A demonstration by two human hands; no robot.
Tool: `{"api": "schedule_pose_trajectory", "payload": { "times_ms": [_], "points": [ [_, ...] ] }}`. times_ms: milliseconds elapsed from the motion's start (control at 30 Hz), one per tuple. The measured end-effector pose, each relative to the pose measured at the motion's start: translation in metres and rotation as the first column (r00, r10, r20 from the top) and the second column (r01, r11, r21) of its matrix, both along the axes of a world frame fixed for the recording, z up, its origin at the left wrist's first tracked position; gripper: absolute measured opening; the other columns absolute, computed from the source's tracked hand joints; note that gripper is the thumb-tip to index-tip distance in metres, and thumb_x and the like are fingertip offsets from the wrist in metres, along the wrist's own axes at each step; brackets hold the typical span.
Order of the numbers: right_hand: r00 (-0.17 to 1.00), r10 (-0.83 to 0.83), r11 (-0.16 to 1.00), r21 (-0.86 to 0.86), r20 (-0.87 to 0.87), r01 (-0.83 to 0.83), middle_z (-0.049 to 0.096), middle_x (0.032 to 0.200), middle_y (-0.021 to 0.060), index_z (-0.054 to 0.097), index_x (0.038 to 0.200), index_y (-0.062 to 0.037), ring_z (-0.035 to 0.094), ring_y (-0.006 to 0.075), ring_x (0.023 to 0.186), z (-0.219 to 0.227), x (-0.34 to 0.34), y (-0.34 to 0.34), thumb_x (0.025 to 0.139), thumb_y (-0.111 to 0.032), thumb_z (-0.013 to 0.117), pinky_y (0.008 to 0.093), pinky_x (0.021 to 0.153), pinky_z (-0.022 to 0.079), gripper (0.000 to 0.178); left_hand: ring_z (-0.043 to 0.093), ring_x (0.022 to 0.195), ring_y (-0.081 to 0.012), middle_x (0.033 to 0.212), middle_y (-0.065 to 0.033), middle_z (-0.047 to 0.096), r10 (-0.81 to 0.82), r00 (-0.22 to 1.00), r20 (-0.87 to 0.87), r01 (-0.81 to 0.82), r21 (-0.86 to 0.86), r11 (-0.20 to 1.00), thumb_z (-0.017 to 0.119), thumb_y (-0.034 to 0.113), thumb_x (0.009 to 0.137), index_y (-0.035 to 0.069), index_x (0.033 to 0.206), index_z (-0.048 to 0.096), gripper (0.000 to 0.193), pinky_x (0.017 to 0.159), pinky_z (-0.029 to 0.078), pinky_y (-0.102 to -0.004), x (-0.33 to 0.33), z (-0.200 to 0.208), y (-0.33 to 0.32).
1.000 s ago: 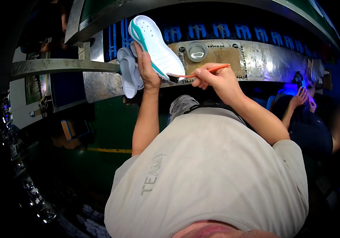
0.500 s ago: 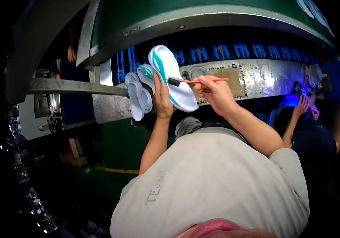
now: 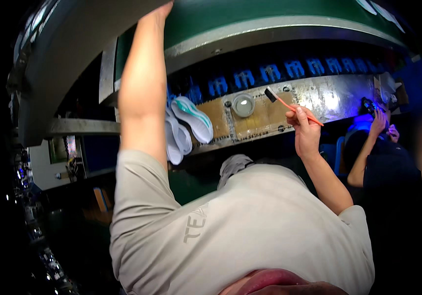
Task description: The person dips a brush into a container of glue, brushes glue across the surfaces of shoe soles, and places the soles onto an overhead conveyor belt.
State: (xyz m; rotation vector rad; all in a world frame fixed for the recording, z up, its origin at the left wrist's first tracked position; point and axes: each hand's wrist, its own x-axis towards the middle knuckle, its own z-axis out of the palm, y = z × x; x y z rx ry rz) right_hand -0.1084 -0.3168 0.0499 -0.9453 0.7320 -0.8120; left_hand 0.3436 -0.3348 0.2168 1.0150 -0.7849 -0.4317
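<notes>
My right hand pinches the orange handle of a small brush. The brush's dark head points up and left, held over the bench to the right of a bowl. My left arm reaches far forward to the green surface above the bench. Only the back part of my left hand shows at the upper edge; its fingers are out of sight. Below that arm, a white shoe sole with a teal stripe lies on the bench, beside more white soles partly covered by the arm.
A round bowl of cloudy liquid stands on cardboard on the metal bench. Behind runs a row of blue holders. The green surface's metal edge overhangs them. A co-worker's hands are at the right.
My left hand has moved up and forward from the bench, and the sole it held is out of sight. The brush in my right hand has moved away to the right.
</notes>
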Motion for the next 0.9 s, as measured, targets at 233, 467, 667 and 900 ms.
{"api": "schedule_pose_trajectory", "payload": {
  "times_ms": [233, 467, 667, 900],
  "points": [
    [0.987, 0.091, 0.995, -0.035, -0.129, -0.096, 0.076, 0.101, 0.0091, 0.07, 0.119, -0.0001, 0.067, 0.0133, 0.091, -0.03, -0.001, 0.001, 0.106, -0.024, 0.062, 0.0278, 0.085, 0.052, 0.029, 0.072, 0.084, -0.0179, 0.097, -0.0117, 0.077, 0.33, 0.741, 0.585, -0.499, 0.151, 0.853, 0.054, 0.033, 0.107, -0.002, 0.115, 0.072, 0.04, 0.077, 0.056, -0.0301, 0.01, -0.049, 0.093],
    [0.895, 0.255, 0.909, -0.225, -0.366, -0.351, 0.077, 0.096, 0.0083, 0.073, 0.115, 0.0008, 0.067, 0.0124, 0.089, -0.051, 0.016, -0.017, 0.104, -0.025, 0.064, 0.0271, 0.082, 0.052, 0.029, 0.071, 0.11, -0.035, 0.117, -0.0248, 0.073, 0.097, 0.732, 0.674, -0.681, 0.728, 0.079, 0.078, 0.043, 0.084, 0.001, 0.131, 0.067, 0.065, 0.094, 0.055, -0.0411, -0.052, -0.226, 0.301],
    [0.658, 0.263, 0.574, -0.434, -0.705, -0.694, 0.077, 0.087, 0.008, 0.077, 0.109, -0.0064, 0.069, 0.0179, 0.076, -0.065, 0.071, -0.041, 0.099, -0.029, 0.069, 0.0301, 0.071, 0.053, 0.026, 0.067, 0.119, -0.0408, 0.126, -0.0289, 0.069, 0.047, 0.953, 0.301, -0.303, 0.952, 0.051, 0.083, 0.053, 0.073, -0.002, 0.139, 0.061, 0.088, 0.1, 0.053, -0.0441, -0.041, -0.366, 0.409],
    [0.47, 0.144, 0.376, -0.392, -0.871, -0.84, 0.077, 0.09, 0.0144, 0.078, 0.105, -0.0069, 0.073, 0.0302, 0.081, -0.072, 0.125, -0.052, 0.096, -0.034, 0.069, 0.0389, 0.073, 0.055, 0.03, 0.073, 0.099, -0.0321, 0.108, -0.0243, 0.075, 0.163, 0.895, 0.415, -0.43, 0.9, 0.068, 0.089, 0.044, 0.073, -0.006, 0.117, 0.07, 0.069, 0.088, 0.056, -0.0403, -0.045, -0.392, 0.42]
  ]
}}
